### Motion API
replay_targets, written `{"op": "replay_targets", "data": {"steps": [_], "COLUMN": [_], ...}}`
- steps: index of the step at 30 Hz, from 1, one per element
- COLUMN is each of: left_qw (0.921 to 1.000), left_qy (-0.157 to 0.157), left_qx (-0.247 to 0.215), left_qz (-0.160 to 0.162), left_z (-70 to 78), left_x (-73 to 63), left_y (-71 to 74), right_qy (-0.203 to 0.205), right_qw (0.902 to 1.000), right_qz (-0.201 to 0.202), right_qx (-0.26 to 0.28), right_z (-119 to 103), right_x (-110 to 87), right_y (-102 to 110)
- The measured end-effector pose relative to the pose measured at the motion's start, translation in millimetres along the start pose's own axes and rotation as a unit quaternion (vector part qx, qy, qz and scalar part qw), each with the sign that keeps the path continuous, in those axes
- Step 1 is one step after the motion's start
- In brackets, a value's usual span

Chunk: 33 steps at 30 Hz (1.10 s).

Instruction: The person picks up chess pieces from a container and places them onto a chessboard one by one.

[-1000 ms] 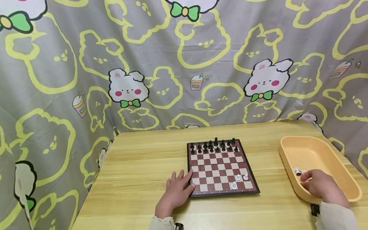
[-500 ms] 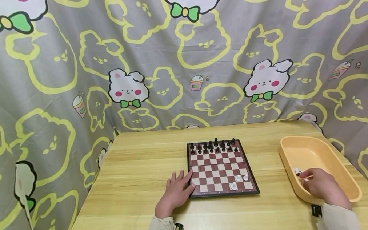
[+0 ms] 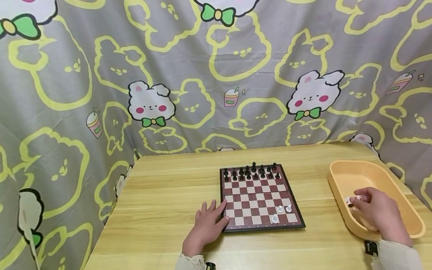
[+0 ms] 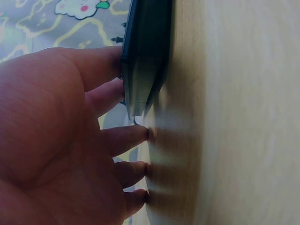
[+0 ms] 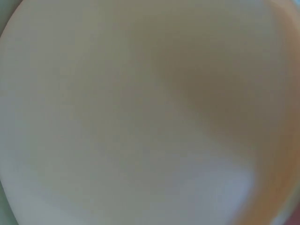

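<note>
A grey cloth with yellow outlines [image 3: 194,64] hung behind the pale wooden counter [image 3: 160,200]. The left hand [image 3: 204,226], fingers spread and unclenched, touched a brown-and-cream chequered chessboard [image 3: 255,196]; right of those fingers stood three white chess pieces [image 3: 275,219]. The right hand's [image 3: 381,212] fingers bent inside an orange oblong tray [image 3: 394,183], beside small white pieces [image 3: 347,201]; whether they held one could not be told.

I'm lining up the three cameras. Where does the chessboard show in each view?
Head: the chessboard is right of centre, in the lower half.
Left wrist: upper middle, seen from its dark side.
Right wrist: not visible; only a blurred pale surface and orange band.
Landmark shared by head and left wrist: the left hand, touching it.
</note>
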<state>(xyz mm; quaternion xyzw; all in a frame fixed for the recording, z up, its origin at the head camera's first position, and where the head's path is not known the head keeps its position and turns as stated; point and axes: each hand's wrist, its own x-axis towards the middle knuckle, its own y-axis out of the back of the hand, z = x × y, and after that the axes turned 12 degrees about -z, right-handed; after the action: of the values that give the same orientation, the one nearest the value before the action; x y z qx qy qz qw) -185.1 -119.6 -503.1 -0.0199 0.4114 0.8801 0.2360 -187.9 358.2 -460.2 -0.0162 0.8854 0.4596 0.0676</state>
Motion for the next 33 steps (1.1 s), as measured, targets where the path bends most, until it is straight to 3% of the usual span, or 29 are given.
{"op": "replay_targets", "data": {"steps": [8,16,21,25,33], "left_qw": [1.0000,1.0000,1.0000,1.0000,1.0000], "left_qy": [0.000,0.001,0.000,0.000,-0.001], "left_qx": [-0.002,0.001,-0.002,0.000,0.001], "left_qz": [0.000,-0.004,-0.004,-0.003,-0.001], "left_z": [-0.4,0.8,1.9,1.8,1.0], "left_x": [0.1,0.2,-0.1,-0.1,-0.1], "left_y": [-0.9,-1.0,-0.9,-0.6,0.6], "right_qy": [0.014,0.039,0.052,0.076,0.125], "right_qw": [0.9903,0.9770,0.9615,0.9498,0.9370], "right_qz": [0.136,0.205,0.261,0.291,0.309], "right_qx": [0.026,0.044,0.067,0.086,0.103], "right_z": [-7.8,-14.1,-19.7,-21.8,-34.6], "right_x": [-2.4,-3.3,-2.4,-1.1,1.0], "right_y": [-8.8,-13.4,-14.7,-16.3,-21.9]}}
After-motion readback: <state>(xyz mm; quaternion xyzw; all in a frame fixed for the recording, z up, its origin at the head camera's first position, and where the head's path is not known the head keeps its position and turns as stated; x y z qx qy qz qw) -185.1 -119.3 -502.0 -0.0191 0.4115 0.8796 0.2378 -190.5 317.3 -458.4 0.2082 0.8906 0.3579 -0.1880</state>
